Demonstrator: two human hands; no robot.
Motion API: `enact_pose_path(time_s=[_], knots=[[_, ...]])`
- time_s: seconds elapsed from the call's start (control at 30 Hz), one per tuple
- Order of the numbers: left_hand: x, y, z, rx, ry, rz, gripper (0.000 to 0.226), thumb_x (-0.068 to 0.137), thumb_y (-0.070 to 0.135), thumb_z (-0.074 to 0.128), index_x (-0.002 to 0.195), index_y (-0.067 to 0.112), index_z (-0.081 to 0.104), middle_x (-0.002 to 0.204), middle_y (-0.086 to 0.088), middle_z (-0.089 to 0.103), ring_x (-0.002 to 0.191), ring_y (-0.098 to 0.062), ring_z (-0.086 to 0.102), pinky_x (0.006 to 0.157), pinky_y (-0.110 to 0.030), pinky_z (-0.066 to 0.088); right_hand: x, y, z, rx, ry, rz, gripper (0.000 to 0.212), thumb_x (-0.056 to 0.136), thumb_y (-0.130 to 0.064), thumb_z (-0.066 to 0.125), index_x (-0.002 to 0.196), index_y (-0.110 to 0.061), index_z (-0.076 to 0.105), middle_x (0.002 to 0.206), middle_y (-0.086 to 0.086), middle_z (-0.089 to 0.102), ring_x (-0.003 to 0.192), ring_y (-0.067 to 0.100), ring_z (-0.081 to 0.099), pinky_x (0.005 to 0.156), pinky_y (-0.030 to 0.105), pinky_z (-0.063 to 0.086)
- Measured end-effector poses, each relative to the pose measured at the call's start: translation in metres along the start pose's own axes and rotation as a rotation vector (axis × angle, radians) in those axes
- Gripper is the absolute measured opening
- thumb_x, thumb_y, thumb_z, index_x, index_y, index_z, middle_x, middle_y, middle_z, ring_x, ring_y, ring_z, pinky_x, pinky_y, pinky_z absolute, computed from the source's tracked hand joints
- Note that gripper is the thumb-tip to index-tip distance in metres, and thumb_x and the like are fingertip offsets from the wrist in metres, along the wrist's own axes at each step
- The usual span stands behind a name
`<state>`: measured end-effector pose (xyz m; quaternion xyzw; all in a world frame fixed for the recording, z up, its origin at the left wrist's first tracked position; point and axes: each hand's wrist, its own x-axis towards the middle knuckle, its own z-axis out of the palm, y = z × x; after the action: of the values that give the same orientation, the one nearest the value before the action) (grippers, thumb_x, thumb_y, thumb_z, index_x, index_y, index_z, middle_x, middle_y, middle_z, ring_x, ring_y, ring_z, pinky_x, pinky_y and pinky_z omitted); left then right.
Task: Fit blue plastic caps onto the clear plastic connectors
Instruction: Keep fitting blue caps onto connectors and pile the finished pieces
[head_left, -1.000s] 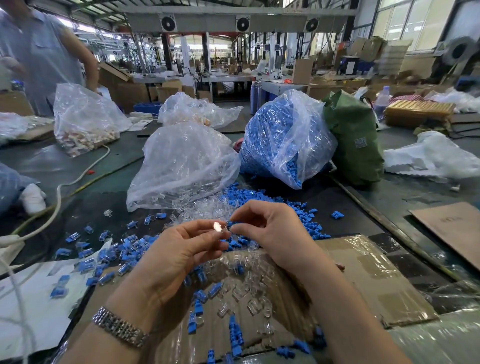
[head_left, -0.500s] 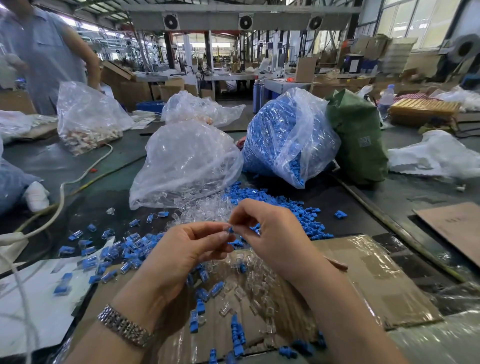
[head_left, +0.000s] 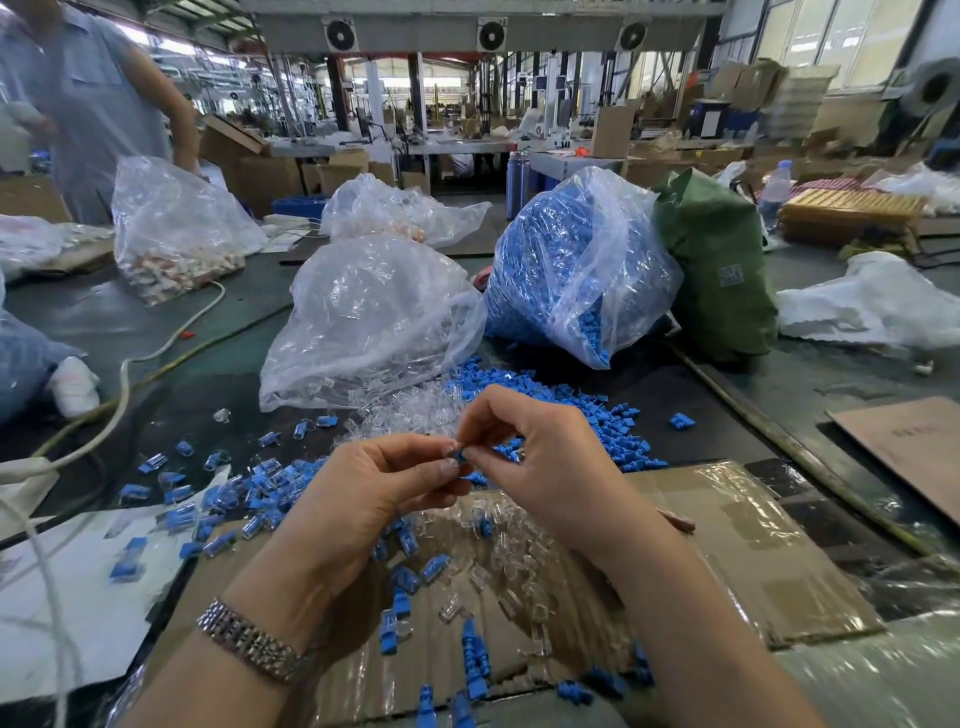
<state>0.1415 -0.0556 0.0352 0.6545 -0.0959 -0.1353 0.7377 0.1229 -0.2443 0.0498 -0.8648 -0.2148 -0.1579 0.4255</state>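
**Inspector:** Report both hands and where the workpiece sits.

**Operator:** I see my left hand (head_left: 379, 499) and my right hand (head_left: 540, 467) meeting fingertip to fingertip above the far edge of the taped cardboard sheet (head_left: 753, 551). The right hand pinches a blue cap (head_left: 459, 456) between thumb and forefinger. The left thumb and forefinger are curled round a clear connector (head_left: 451, 450); it is mostly hidden, so I cannot tell how far the cap is seated.

**Inspector:** Handling properties?

**Operator:** I judge both parts to be very light, rigid and smooth, so they slip easily from a loose pinch. I would hold the connector by its flat sides, leaving its open end free, and press the cap from its rear face.

**Inspector:** Stock?

**Operator:** Loose clear connectors (head_left: 498, 540) lie on the cardboard under my hands; loose blue caps (head_left: 597, 421) are spread on the workbench (head_left: 831, 384) beyond its far edge, below the bag of blue caps (head_left: 576, 260). Capped pieces (head_left: 244, 493) gather towards the left edge.
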Motion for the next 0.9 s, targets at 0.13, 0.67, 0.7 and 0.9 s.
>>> enact_pose_path(time_s=[0.13,0.67,0.7,0.9], knots=[[0.0,0.001,-0.002,-0.016,-0.029,0.007,0.022,0.074,0.011,0.074,0.095,0.009,0.081,0.099,-0.021,0.076,0.089,-0.027,0.076,0.075,-0.025,0.06,0.0,-0.002,-0.002,0.073,-0.002,0.021,0.017,0.09,-0.008,0.073,0.094,-0.022,0.066,0.086,-0.01,0.07,0.087,0.007,0.068,0.082,0.023,0.055],[0.004,-0.002,-0.009,-0.097,-0.023,0.046,0.025,0.074,0.013,0.076,0.099,0.01,0.079,0.107,-0.019,0.075,0.093,-0.029,0.075,0.077,-0.028,0.06,-0.011,0.009,-0.015,-0.759,-0.342,0.693,0.045,0.084,-0.05,0.068,0.071,-0.017,0.039,0.091,0.006,0.047,0.09,0.029,0.047,0.074,0.036,0.04],[0.004,-0.002,-0.008,-0.11,-0.013,0.045,0.024,0.074,0.012,0.075,0.098,0.009,0.079,0.107,-0.02,0.075,0.092,-0.029,0.075,0.076,-0.028,0.06,-0.011,0.009,-0.013,-0.748,-0.348,0.691,0.042,0.085,-0.047,0.066,0.074,-0.015,0.042,0.093,0.008,0.047,0.091,0.029,0.048,0.074,0.034,0.04],[0.004,-0.002,-0.007,-0.175,0.051,0.047,0.03,0.075,0.008,0.073,0.104,0.001,0.074,0.108,-0.023,0.074,0.092,-0.03,0.074,0.077,-0.031,0.063,-0.01,0.011,-0.02,-0.629,-0.308,0.673,0.027,0.097,-0.022,0.054,0.073,-0.019,0.043,0.076,0.0,0.05,0.067,0.019,0.049,0.057,0.033,0.036]])
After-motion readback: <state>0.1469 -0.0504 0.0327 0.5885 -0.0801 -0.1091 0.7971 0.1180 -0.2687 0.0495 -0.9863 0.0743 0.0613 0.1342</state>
